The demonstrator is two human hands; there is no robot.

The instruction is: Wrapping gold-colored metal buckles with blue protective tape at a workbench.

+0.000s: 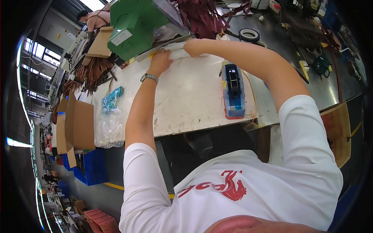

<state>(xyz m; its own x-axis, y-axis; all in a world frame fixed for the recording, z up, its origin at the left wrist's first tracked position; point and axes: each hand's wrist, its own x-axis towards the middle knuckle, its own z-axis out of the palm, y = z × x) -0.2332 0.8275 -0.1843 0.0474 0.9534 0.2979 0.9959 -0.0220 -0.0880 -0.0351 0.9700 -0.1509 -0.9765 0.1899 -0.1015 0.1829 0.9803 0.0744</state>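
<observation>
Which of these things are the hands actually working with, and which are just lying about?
In use: left hand and right hand on the white piece by the green machine.

Lying about: blue tape dispenser, tape roll, plastic bags, cardboard box.

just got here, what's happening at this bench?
A person in a white T-shirt leans over a white worktable. Both hands press on a small white folded piece at the table's far edge, beside a green machine: left hand flat on it, right hand curled at its end. A blue tape dispenser sits to the right, untouched.
</observation>
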